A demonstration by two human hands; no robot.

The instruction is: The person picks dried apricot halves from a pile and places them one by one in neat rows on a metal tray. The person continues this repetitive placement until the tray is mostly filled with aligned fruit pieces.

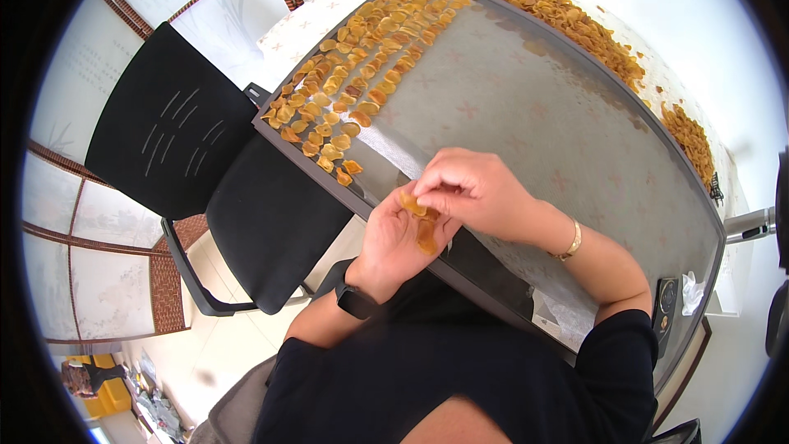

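Note:
My left hand (400,234) lies palm up over the near edge of a dark-framed see-through panel (493,98). A few amber dried slices (426,237) rest in its palm. Thumb and fingertips of my right hand (474,191) pinch one amber slice (412,203) just above that palm. Rows of similar flat slices (370,43) cover the panel's left end, mostly laid one by one and some overlapping. The nearest laid slices (344,176) are just beyond my left fingers.
Past the panel's far edge, loose slices form a large heap (573,24) and a smaller heap (687,142) on a patterned tablecloth (684,89). A phone (666,314) and crumpled tissue (692,287) lie at the right end. A black chair (277,216) stands at the left.

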